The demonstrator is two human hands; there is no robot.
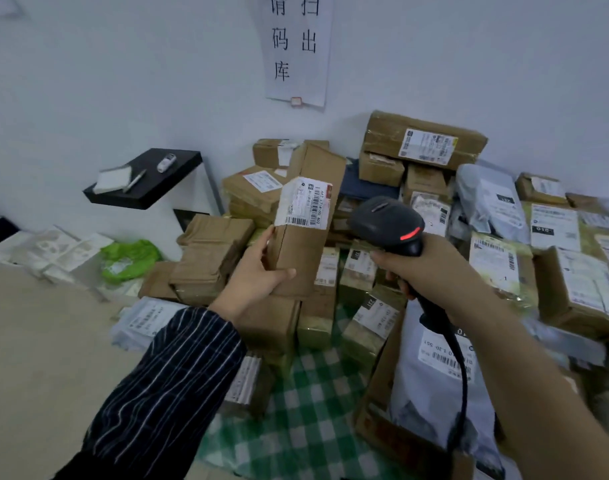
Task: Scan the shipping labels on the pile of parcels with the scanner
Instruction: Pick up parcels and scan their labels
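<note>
Checked cloth (306,410) lies crowded with parcels (424,140); left grip (258,271) holds a box (306,216), right grip (420,268) the scanner (388,220).

The left hand (258,271) holds a box (306,220) up before the pile (424,143), and the label (305,202) is on the upper part of the box. The scanner (388,221), in the right hand (420,268), is just right of the box. The pile lies on a cloth (310,420), behind and below both hands. A shelf (164,178) is on the wall, left of the pile. A sign (296,50) hangs on the wall above the pile.
</note>
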